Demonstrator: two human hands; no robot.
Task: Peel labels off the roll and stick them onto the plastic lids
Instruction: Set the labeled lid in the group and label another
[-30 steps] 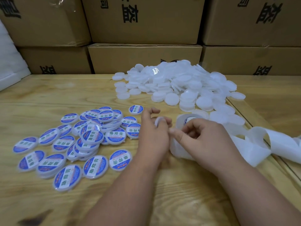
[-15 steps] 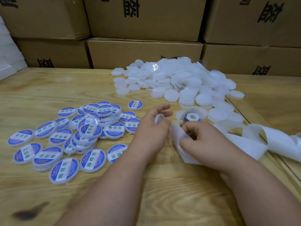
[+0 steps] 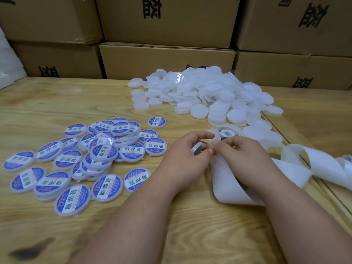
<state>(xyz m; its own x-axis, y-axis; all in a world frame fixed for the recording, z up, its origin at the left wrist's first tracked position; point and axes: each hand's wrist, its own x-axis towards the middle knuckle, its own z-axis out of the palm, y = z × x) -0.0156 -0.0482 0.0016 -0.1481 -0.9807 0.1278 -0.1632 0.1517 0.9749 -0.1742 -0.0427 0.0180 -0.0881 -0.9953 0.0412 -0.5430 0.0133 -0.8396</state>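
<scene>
Right, closest in, both forearms reach over the wooden tabletop (image 3: pixel 47 103) and the 2 hands meet in the middle. The left hand (image 3: pixel 187 155) has its grip curled round 1 lid (image 3: pixel 198 149) held on edge, thumb and fingers clamped on the rim. The right hand (image 3: pixel 242 151) pinches something small at that lid, fingertips together; it looks like a label going on, though the label itself is hidden. Under the right wrist trails the white backing strip (image 3: pixel 228 185), curling off to the right edge.

Just left, the labelled lids (image 3: pixel 106 153) lie in a loose overlapping spread, dozens of them, blue rims with a white band reading 助焊膏 in green. Smaller print there is too fine to read.

Just beyond the hands sits the label roll (image 3: pixel 226 133), blue showing at its core. Behind it, the pile of plain white lids (image 3: pixel 202 96) looks bigger than the finished lot, so I'd judge well under half done.

Farthest back, cardboard boxes (image 3: pixel 165 60) are stacked, black characters only partly in view.
</scene>
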